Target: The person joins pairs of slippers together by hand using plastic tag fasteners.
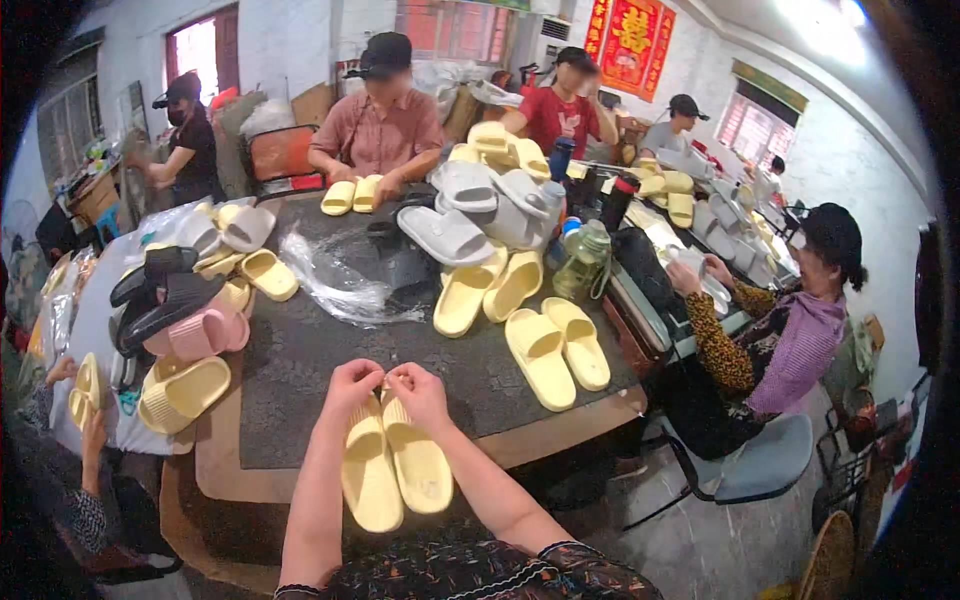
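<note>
Right in front of me is a pair of pale yellow slippers, a left-hand slipper point(369, 480) and a right-hand slipper point(418, 468), side by side with toes pointing away and heels reaching past the near table edge. My left hand point(352, 388) and my right hand point(420, 392) meet at the toe ends, fingers closed in a pinch there. Whether a small item sits between the fingertips is hidden. Another yellow pair, with a slipper point(541, 362) nearest, rests on the dark mat point(290, 400) to the right.
Grey and yellow slippers point(455, 235) are heaped ahead beside a green water bottle point(583, 262). Clear plastic wrap point(340, 285) lies on the mat. Black, pink and yellow slippers point(205, 330) pile up at left. Several co-workers sit around, one on a grey chair point(760, 460) at right.
</note>
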Motion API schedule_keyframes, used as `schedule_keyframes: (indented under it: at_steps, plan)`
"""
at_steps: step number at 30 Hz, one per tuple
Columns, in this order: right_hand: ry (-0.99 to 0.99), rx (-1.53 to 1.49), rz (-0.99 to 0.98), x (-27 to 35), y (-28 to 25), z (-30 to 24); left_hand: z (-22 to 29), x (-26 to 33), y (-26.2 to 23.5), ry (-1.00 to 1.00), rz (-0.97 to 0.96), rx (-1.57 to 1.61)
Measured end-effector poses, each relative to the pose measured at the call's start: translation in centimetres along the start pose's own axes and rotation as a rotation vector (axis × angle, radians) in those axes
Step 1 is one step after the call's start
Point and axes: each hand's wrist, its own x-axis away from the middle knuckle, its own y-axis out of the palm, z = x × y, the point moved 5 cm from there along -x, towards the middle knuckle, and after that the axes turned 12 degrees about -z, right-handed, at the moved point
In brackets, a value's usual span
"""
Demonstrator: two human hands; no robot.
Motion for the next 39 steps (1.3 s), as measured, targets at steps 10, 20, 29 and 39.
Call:
schedule_keyframes:
  at_steps: [10,20,29,39]
  plan:
    - [0.03,-0.018,-0.024,0.4,-0.3,-1.1,-2.0,-0.9,-0.7,0.075,-0.037,0.112]
    - [-0.095,0.15,0.025,-0.1,-0.3,-0.7,-0.9,-0.4,-2.1,0.336,0.252,0.084]
    - [-0.32,-0.109,0.309,3.1,-4.4,-3.9,-3.3,-0.3,-4.6,0.249,0.455,0.271]
    - [0.133,0.574,-0.385,10.6,-2.9,-6.6,-4.3,-0.5,-4.9,0.074,0.451,0.583]
